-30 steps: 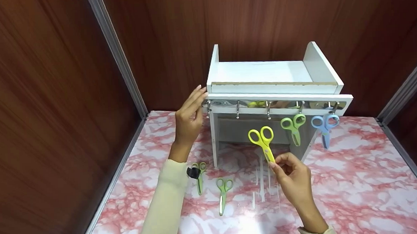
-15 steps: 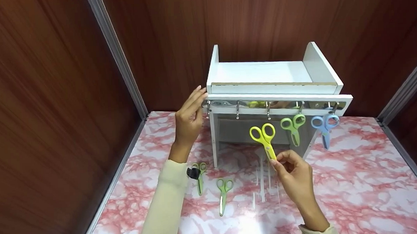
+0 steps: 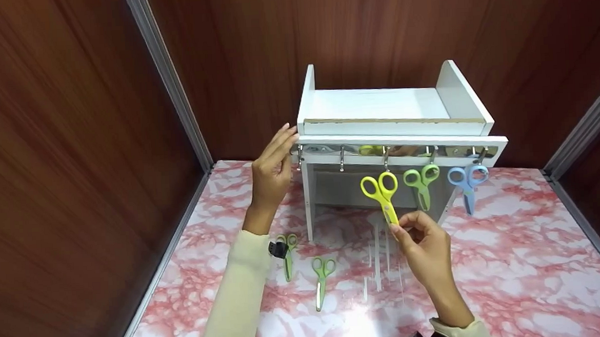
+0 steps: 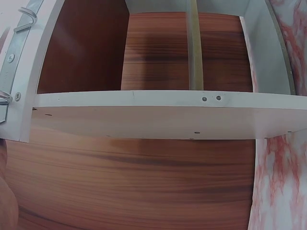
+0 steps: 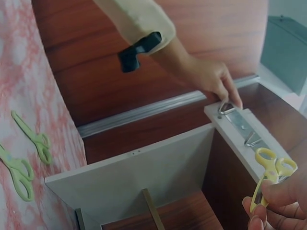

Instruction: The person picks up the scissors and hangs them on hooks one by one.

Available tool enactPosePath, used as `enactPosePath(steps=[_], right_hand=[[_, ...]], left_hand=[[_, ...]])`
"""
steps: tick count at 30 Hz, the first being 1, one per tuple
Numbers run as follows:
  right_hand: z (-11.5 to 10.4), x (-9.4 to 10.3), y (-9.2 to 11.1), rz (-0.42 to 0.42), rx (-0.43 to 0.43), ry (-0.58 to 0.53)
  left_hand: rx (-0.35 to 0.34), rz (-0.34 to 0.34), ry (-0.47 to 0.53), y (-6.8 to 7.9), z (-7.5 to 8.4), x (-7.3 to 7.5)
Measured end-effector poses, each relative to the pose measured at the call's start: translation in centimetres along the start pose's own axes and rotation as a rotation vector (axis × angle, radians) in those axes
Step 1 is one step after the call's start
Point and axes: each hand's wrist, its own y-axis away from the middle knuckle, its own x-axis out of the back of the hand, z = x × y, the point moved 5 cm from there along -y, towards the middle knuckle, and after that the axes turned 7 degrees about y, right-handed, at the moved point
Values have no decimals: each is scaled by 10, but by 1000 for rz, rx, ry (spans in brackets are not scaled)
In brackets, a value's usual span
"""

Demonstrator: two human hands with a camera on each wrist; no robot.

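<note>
My right hand (image 3: 427, 246) pinches yellow scissors (image 3: 382, 192) by the blade end, handles up. The finger loops are just below the middle hook (image 3: 386, 160) of the rack (image 3: 407, 157), overlapping its tip in the head view. In the right wrist view the yellow scissors (image 5: 269, 167) stand before the rack, thumb and fingers on the blades. My left hand (image 3: 273, 170) rests with extended fingers against the left end of the white shelf unit (image 3: 395, 126). Green scissors (image 3: 423, 182) and blue scissors (image 3: 468, 183) hang from the two hooks on the right.
Two green scissors lie on the red-and-white marbled table: one (image 3: 318, 280) in front of the shelf, another (image 3: 288, 264) partly behind the left wrist's black strap mount (image 3: 278, 248). Bare hooks (image 3: 342, 158) are on the rack's left. Brown wood panels (image 3: 374, 26) enclose the back and sides.
My right hand has raised the yellow scissors slightly and moved them a little right, bringing the loops up to the middle hook. The left hand and the hanging scissors stay put.
</note>
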Motion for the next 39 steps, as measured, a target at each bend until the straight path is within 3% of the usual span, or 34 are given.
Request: enactPosePath(steps=[4, 11, 16, 23, 39], right_hand=[[1, -1, -3, -9, -15, -15], [42, -8, -10, 6, -26, -14], [39, -8, -13, 5, -18, -13], [9, -4, -11, 0, 13, -7], [12, -6, -16, -19, -30, -6]], left_hand=[[4, -2, 0, 1, 0, 0], [3, -5, -1, 0, 0, -1], [-1, -2, 1, 0, 1, -1], [-4, -1, 1, -1, 2, 0], [3, -8, -14, -1, 2, 1]])
